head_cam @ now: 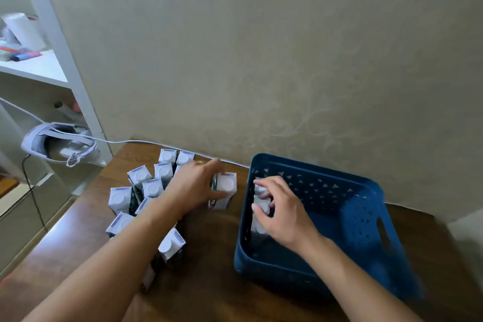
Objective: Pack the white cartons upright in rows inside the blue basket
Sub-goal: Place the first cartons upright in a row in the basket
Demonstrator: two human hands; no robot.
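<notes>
The blue basket (363, 219) stands on the right of the wooden table. Inside it, along the left wall, a row of white cartons (261, 204) stands upright. My right hand (282, 210) is in the basket with its fingers around one of these cartons. My left hand (196, 185) grips a single white carton (226, 187) just left of the basket's rim. Several more white cartons (153, 187) stand in a cluster on the table's left side, partly hidden by my left forearm.
A wall runs right behind the table (209, 282). A white cable (146, 141) lies along the table's back edge. To the left stands a white shelf unit (47, 65), with a white headset (57, 142) below it.
</notes>
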